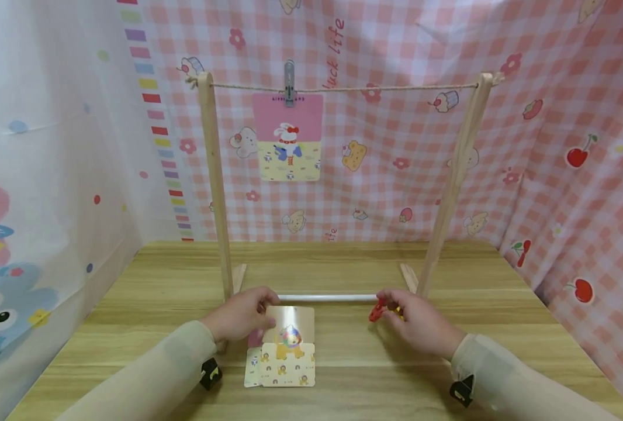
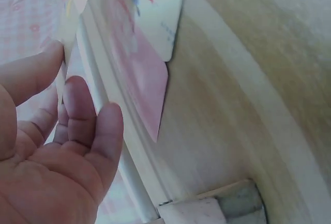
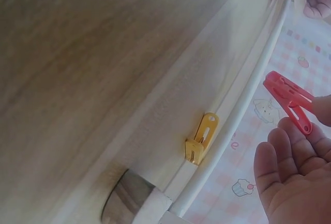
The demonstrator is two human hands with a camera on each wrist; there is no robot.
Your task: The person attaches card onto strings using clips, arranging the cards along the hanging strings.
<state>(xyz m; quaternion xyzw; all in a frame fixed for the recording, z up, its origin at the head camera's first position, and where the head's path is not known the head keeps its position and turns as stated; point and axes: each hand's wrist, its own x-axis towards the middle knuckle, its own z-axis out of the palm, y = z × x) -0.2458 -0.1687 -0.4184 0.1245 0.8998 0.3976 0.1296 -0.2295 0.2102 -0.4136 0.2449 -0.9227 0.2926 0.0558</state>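
Above tabletop (image 1: pixel 353 362), left grip (image 1: pixel 242 316) pinches tan card (image 1: pixel 289 347) by left edge.

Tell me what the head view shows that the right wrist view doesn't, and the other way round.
Only the head view: a grey spring clip holding a pink-and-yellow rectangular card on a beige twine line.

Only the right wrist view: the yellow plastic clothespin in full; the head view gives just a sliver of it beside the right grip.

Both: the red plastic clothespin pinched in that grip, the left grip, the white round rod and the wood-grain tabletop.
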